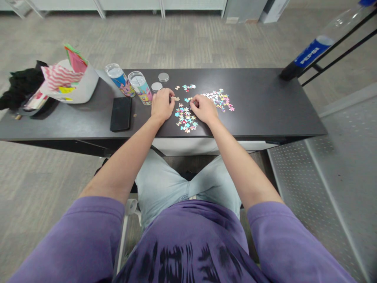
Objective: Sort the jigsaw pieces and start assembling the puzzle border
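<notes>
Small puzzle pieces lie on the dark table in a near pile (186,120) and a right-hand pile (222,99), with a small group (189,87) farther back. My left hand (162,104) rests left of the near pile, its curled fingers at a few light pieces (175,98). Just above the near pile, my right hand (204,108) has thumb and forefinger drawn together; anything between them is too small to make out. Two clear cylinders with colorful labels, a left one (120,79) and a right one (140,87), stand left of my left hand, beside two silver lids (163,77).
A black rectangular object (121,114) lies on the table (265,106) left of my left hand. Farther left are a white container (88,84) with striped packaging and a dark bundle (23,84). A Pepsi bottle (309,55) stands at the back right, near a black metal frame.
</notes>
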The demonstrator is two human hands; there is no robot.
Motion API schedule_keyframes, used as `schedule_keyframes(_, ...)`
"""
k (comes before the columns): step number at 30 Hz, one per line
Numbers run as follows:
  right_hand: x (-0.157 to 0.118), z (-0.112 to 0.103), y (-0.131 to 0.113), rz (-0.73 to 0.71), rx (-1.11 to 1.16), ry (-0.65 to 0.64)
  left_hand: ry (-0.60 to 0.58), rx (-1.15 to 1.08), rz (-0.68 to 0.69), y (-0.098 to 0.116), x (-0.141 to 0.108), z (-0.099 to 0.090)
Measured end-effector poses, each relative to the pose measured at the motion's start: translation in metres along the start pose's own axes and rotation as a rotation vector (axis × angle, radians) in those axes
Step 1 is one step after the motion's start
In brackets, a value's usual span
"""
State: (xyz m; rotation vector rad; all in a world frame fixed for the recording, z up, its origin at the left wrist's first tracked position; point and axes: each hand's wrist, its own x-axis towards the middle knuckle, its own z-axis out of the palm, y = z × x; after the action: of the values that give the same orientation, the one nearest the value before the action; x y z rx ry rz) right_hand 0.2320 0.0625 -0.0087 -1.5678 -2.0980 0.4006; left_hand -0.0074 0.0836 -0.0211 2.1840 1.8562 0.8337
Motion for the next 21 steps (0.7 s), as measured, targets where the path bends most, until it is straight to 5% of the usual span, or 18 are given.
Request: schedule_keyframes(21, -0.001, -0.001, -0.001, -0.015, -0.010, -0.005, -0.056, -0.024, 0.070, 0.002, -0.003, -0.005)
